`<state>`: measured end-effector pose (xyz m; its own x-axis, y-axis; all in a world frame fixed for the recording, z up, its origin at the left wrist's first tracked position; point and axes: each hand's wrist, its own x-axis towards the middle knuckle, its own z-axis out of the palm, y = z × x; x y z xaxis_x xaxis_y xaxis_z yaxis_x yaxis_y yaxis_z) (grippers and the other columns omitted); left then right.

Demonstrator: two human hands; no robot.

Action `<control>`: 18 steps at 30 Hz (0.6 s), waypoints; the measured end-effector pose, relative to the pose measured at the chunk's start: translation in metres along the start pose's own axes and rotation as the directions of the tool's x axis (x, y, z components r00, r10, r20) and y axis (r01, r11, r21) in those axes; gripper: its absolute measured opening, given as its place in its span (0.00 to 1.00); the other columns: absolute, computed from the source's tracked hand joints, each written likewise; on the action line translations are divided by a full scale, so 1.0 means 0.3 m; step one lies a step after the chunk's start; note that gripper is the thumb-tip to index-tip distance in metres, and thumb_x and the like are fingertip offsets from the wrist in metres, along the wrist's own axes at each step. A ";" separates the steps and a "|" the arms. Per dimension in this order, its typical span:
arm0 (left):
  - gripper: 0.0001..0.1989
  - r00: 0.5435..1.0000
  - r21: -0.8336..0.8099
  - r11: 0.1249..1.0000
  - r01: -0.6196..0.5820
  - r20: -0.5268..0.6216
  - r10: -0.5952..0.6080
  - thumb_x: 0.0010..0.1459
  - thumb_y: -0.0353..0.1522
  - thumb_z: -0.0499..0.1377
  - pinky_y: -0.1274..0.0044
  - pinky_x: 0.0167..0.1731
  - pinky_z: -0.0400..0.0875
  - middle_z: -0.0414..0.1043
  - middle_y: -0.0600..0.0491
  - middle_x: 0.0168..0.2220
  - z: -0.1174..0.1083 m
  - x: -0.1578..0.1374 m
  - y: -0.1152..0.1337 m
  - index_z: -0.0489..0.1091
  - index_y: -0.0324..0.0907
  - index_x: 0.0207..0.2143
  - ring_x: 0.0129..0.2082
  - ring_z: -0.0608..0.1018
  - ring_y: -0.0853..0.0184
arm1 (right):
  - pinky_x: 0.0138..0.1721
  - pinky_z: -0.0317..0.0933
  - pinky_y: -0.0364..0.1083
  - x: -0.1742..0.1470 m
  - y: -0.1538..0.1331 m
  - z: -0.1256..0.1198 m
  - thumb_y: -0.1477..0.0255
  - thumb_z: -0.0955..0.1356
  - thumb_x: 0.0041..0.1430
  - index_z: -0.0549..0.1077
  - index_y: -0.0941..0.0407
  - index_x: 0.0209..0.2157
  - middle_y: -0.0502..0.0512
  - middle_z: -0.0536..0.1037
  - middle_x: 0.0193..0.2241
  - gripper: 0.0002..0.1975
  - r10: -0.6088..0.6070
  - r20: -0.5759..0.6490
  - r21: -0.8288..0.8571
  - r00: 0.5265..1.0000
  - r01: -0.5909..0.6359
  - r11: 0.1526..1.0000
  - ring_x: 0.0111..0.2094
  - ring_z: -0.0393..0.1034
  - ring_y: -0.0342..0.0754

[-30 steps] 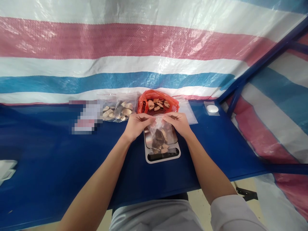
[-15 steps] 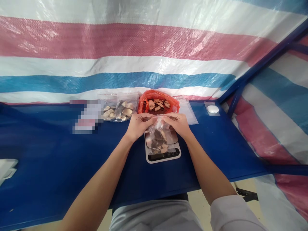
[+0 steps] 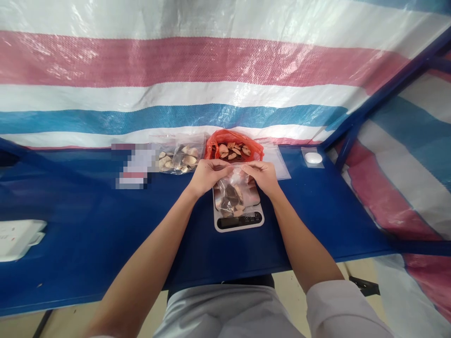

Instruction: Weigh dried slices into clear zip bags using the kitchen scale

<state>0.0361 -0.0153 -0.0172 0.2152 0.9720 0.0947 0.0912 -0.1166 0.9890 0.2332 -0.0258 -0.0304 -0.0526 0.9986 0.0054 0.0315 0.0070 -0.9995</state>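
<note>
Both hands pinch the top edge of a clear zip-lock bag (image 3: 231, 197) holding dark and pale dried slices. My left hand (image 3: 210, 175) grips the edge's left part, fingers closed. Close beside it, my right hand (image 3: 260, 175) is closed on the right part. The bag hangs over, or rests on, a white kitchen scale (image 3: 240, 227) with a black display strip; which of the two I cannot tell. Just behind the hands, a red plastic bag (image 3: 253, 146) stands open with similar dried slices (image 3: 232, 151) inside.
Left of the red bag lie filled clear bags (image 3: 179, 159) of slices. Flat clear bags (image 3: 280, 162) lie to its right, and a small packet with a white oval thing (image 3: 313, 158) farther right. A white case (image 3: 21, 239) sits at the left of the blue table (image 3: 105, 234). Striped sheeting (image 3: 197, 61) rises behind.
The view has shifted slightly, bringing more of the white case into sight at the left. Both hands keep hold of the zip-lock bag's top; my right fingers have moved a little along it.
</note>
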 end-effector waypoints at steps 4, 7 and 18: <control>0.22 0.999 0.014 1.000 -0.007 0.037 0.007 0.43 0.47 0.73 0.74 0.33 0.74 0.82 0.48 0.29 -0.001 0.023 0.018 0.83 0.38 0.31 0.28 0.79 0.64 | 0.15 0.64 0.41 0.006 0.007 -0.006 0.55 0.75 0.49 0.81 0.55 0.29 0.52 0.80 0.23 0.17 -0.037 -0.005 0.006 0.999 0.037 0.999 0.19 0.70 0.44; 0.21 0.999 0.027 1.000 -0.016 0.033 0.015 0.43 0.47 0.74 0.74 0.33 0.74 0.82 0.48 0.29 0.000 0.037 0.018 0.83 0.38 0.31 0.28 0.79 0.65 | 0.19 0.67 0.42 0.016 0.014 -0.015 0.55 0.74 0.51 0.81 0.55 0.28 0.52 0.79 0.22 0.16 -0.113 -0.017 -0.011 0.993 0.113 0.994 0.21 0.71 0.45; 0.20 0.994 0.045 0.995 -0.084 -0.061 0.086 0.44 0.46 0.72 0.75 0.30 0.72 0.81 0.49 0.28 -0.007 0.038 -0.034 0.82 0.38 0.30 0.26 0.78 0.66 | 0.17 0.64 0.43 0.014 0.001 -0.005 0.54 0.75 0.48 0.81 0.55 0.31 0.51 0.79 0.22 0.18 -0.059 -0.027 0.002 0.998 0.059 0.998 0.20 0.71 0.46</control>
<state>0.0356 -0.0027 -0.0261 0.1628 0.9688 0.1866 0.1163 -0.2067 0.9715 0.2344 -0.0214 -0.0306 -0.0271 0.9975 0.0649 0.0267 0.0657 -0.9975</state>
